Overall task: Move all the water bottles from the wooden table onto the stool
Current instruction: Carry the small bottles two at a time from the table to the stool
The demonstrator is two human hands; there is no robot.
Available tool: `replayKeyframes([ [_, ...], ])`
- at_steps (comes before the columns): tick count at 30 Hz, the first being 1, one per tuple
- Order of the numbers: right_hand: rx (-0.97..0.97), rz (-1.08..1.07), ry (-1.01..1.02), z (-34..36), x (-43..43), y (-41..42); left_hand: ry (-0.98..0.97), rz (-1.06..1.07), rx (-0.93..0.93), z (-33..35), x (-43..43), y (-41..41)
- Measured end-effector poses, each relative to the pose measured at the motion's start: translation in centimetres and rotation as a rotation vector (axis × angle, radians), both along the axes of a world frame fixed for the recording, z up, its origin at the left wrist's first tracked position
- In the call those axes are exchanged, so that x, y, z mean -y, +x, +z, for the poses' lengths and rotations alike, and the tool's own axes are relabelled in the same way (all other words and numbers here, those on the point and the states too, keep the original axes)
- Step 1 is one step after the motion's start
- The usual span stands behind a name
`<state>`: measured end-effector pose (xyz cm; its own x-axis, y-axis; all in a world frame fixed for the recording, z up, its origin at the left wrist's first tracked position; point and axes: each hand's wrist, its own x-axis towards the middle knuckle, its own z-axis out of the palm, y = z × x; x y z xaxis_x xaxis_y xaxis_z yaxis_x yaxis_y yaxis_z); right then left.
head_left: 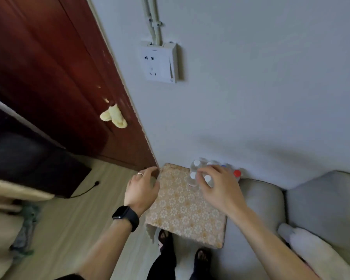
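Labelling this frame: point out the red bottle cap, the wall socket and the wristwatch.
red bottle cap [237,173]: head view, cap top
wall socket [155,64]: head view, faceplate middle
wristwatch [120,212]: head view, dark screen

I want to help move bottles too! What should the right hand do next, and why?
Probably let go and lift straight up. The right hand curls its fingers round a white-capped bottle that looks to be standing on the stool at its far corner, tight among other bottles by the wall. A slow, straight lift seems least likely to knock its neighbours over.
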<state>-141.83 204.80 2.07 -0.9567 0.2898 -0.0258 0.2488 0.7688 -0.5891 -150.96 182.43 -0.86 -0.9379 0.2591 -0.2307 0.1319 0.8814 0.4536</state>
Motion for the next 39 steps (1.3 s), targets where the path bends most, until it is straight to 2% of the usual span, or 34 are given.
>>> replayKeyframes([
  [6, -0.094, 0.36, -0.004, 2.7, 8.2, -3.6, -0.042, 0.346, -0.18, 4.4, 10.7, 5.2],
  [13, -0.263, 0.953, -0.053, 9.3, 31.2, -2.8, -0.128, 0.924, -0.413, 10.3, 32.4, 19.3],
  [17, -0.316, 1.231, -0.108, 11.9, 46.4, 3.2, -0.179, 1.253, -0.476, 12.4, 42.4, 32.2],
  [21, -0.362, 1.534, -0.163, 14.3, 61.0, 12.5, -0.249, 1.534, -0.462, 14.3, 50.2, 46.1],
  [27, -0.359, 1.873, -0.245, 16.8, 76.5, 26.1, -0.376, 1.861, -0.443, 17.1, 57.3, 62.3],
  [32, -0.371, 2.048, -0.247, 17.4, 85.0, 33.7, -0.433, 2.026, -0.407, 18.0, 60.9, 70.1],
  [39, -0.422, 2.23, -0.308, 18.5, 97.1, 40.3, -0.512, 2.188, -0.432, 19.6, 68.4, 75.4],
])
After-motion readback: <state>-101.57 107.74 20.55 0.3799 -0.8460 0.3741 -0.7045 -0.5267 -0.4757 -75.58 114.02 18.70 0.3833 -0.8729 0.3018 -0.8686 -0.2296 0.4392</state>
